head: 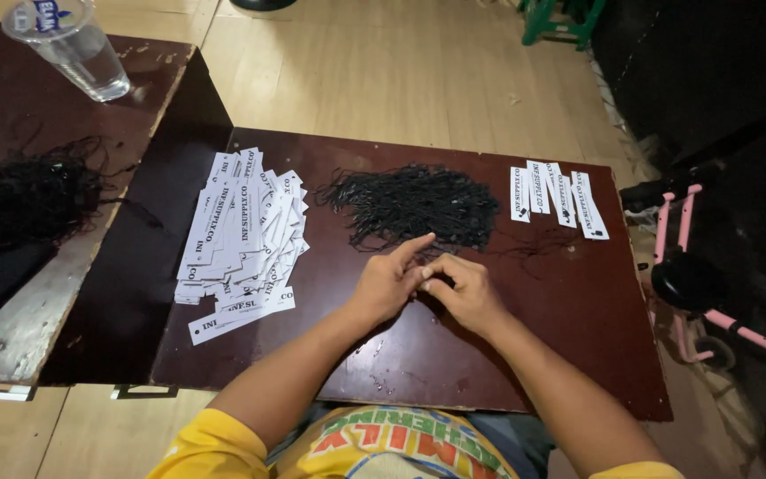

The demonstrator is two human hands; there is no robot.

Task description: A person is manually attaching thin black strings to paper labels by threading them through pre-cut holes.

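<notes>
Hands meet at centre of dark surface (525,355), fingertips pinched together.
Left hand (389,282) and right hand (463,291) touch; anything held is too small to tell. Black string pile (414,206) lies just beyond; white tag heap (241,235) left.

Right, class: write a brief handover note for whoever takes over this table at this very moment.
Left hand and right hand meet at the fingertips over the dark table; whether a string is pinched is too small to tell.
Unstrung white paper tags lie piled to the left, the heap of black strings just ahead.
Done: four tags with strings in a row at the right.
Left: the pile, judging by its size.
</notes>
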